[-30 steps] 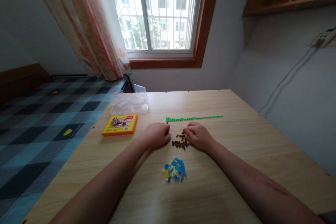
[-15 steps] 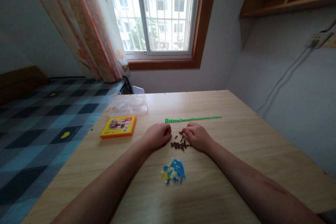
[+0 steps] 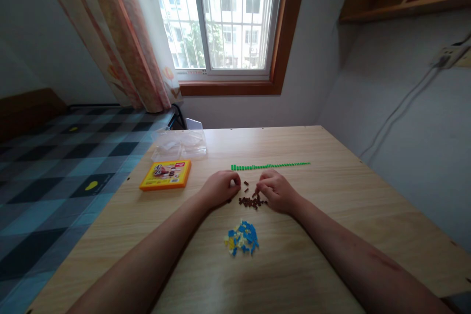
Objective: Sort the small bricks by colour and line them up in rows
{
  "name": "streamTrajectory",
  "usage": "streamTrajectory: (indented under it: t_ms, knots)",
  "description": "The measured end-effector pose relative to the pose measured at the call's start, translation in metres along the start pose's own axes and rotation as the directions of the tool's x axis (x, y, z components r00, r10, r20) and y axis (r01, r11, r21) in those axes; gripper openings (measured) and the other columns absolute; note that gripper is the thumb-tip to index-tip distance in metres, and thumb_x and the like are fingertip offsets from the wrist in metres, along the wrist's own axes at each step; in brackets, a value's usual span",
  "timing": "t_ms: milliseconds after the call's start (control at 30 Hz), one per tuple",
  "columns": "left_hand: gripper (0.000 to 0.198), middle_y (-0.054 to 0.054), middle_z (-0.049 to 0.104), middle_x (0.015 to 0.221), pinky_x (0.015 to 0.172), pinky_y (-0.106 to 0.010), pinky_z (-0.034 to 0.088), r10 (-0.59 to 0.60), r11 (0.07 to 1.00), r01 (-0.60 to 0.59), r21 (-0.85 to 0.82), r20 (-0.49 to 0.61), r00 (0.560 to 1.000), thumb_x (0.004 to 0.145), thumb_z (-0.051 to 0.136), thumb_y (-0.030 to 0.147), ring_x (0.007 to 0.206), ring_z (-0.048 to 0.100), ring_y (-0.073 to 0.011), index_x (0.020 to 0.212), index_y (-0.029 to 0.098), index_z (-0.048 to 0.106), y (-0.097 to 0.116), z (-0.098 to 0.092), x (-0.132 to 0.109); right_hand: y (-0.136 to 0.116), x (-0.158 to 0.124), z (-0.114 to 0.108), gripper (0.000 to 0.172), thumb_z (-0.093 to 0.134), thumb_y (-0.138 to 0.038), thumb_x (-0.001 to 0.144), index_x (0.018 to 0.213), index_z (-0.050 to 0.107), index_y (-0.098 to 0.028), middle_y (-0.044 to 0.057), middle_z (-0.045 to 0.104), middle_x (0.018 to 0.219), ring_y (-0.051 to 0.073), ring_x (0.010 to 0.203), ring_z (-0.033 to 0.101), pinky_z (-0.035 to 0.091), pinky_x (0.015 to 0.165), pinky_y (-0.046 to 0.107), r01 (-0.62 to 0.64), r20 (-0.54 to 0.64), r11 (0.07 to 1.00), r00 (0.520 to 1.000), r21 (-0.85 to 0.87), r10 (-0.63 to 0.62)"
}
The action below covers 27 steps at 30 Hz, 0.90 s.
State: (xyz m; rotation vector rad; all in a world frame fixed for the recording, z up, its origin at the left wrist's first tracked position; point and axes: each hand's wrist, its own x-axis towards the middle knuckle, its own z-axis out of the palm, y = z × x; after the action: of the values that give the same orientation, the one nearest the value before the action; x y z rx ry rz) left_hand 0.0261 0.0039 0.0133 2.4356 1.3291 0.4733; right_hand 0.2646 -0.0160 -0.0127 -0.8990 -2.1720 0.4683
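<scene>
My left hand [image 3: 220,188] rests on the wooden table [image 3: 331,216] with fingers curled closed; what they pinch is too small to see. My right hand [image 3: 276,190] lies opposite, its fingertips pinched at the edge of a small pile of dark brown bricks [image 3: 251,200] between the two hands. Just beyond the hands runs a long straight row of green bricks [image 3: 270,166]. Nearer to me sits a heap of blue, yellow and white bricks [image 3: 242,243].
A yellow-orange box [image 3: 166,174] lies at the left of the table, with a clear plastic container [image 3: 180,143] behind it. A bed with a checked cover [image 3: 55,167] stands left of the table. A window and curtain are behind; a wall is to the right.
Both hands stayed at the brown pile; the fingers shifted slightly and a couple of brown bricks now lie apart between the hands. The view moved a little.
</scene>
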Motion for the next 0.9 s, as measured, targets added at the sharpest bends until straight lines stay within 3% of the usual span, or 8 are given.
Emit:
streamTrajectory:
  t_ms: [233,467,700,900]
  knots:
    - [0.008,0.0,0.07,0.08,0.067,-0.025,0.043,0.02,0.999,-0.022,-0.036,-0.04,0.999,0.079,0.062,0.018,0.069,0.058,-0.0139,0.082,0.02,0.069,-0.004,0.003,-0.002,0.001,0.0,-0.001,0.053,0.039,-0.043,0.105,0.079,0.08,-0.021,0.006,0.061,0.078,0.02,0.083,0.058,0.041,0.083,0.037,0.014,0.034,1.0,0.999,0.021,-0.014]
    - [0.009,-0.002,0.07,0.086,0.068,-0.025,0.044,0.012,1.0,-0.012,-0.013,0.003,1.0,0.081,0.061,0.02,0.074,0.059,-0.0147,0.083,0.02,0.07,-0.002,0.002,-0.002,0.006,0.001,0.002,0.058,0.035,-0.047,0.106,0.08,0.079,-0.021,0.007,0.063,0.078,0.02,0.084,0.058,0.041,0.084,0.037,0.019,0.079,1.0,0.997,-0.021,-0.017]
    - [0.013,-0.003,0.071,0.089,0.071,-0.026,0.045,0.058,0.998,-0.057,0.012,-0.025,0.998,0.083,0.06,0.018,0.076,0.061,-0.015,0.084,0.021,0.072,0.0,0.002,-0.004,0.006,0.001,0.0,0.061,0.032,-0.046,0.107,0.076,0.078,-0.021,0.006,0.064,0.078,0.02,0.084,0.059,0.04,0.084,0.036,-0.056,-0.014,0.998,0.998,0.001,0.056]
    - [0.014,-0.002,0.071,0.092,0.071,-0.025,0.046,0.106,0.994,-0.106,0.002,-0.014,0.994,0.083,0.061,0.018,0.076,0.062,-0.0145,0.088,0.022,0.074,0.002,-0.001,-0.006,0.01,-0.001,0.001,0.061,0.031,-0.048,0.107,0.082,0.08,-0.021,0.007,0.066,0.081,0.021,0.086,0.06,0.04,0.085,0.036,-0.081,-0.018,0.997,0.997,-0.004,0.081]
